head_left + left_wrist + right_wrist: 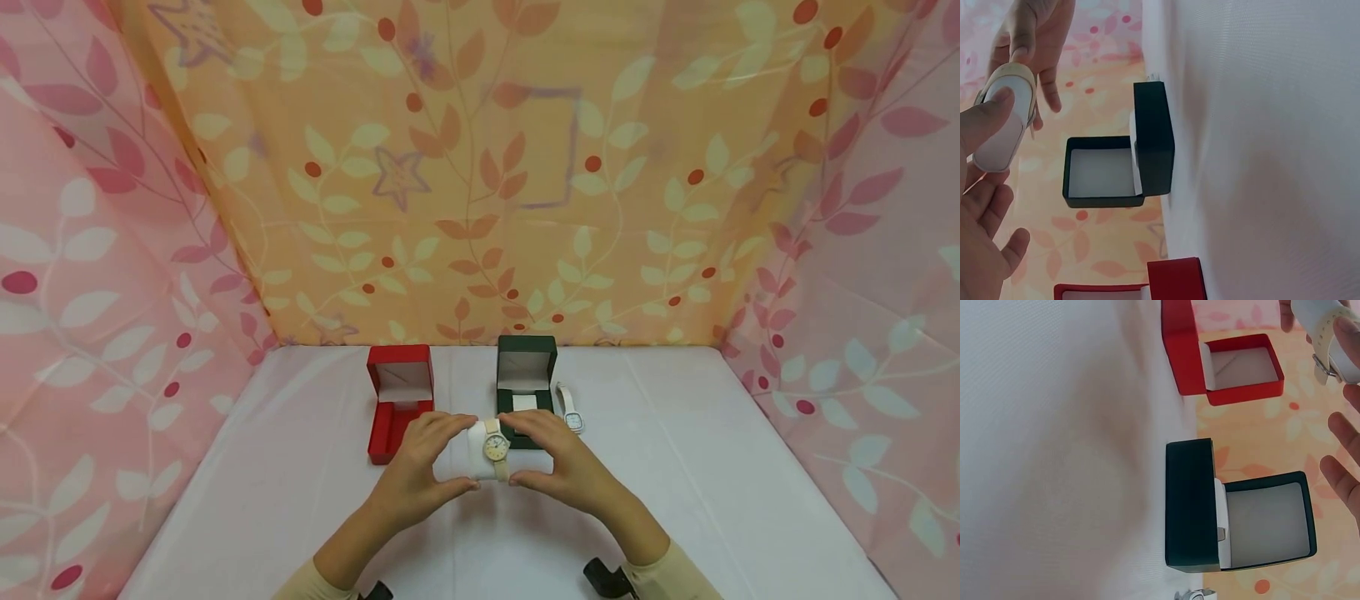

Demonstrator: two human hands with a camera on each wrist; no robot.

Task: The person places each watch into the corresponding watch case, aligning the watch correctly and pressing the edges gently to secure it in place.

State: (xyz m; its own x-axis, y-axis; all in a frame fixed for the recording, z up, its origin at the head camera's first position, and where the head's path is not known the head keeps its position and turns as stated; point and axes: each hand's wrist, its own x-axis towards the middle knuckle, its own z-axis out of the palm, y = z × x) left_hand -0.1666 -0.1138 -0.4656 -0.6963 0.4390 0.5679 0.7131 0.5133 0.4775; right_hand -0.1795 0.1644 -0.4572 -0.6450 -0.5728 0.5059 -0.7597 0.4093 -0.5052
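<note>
A wristwatch with a cream strap is wrapped around a white watch cushion, held above the table between both hands. My left hand pinches the cushion's left end between thumb and fingers; its thumb lies on the white surface in the left wrist view. From the other side, my right hand pinches the watch on its cushion, with its thumb at the strap. The buckle shows in the right wrist view. Behind the hands stand a red watch box and a dark green watch box, lids raised.
A second watch, with a white strap, lies on the table just right of the green box. White cloth covers the table. Patterned curtains enclose the back and both sides.
</note>
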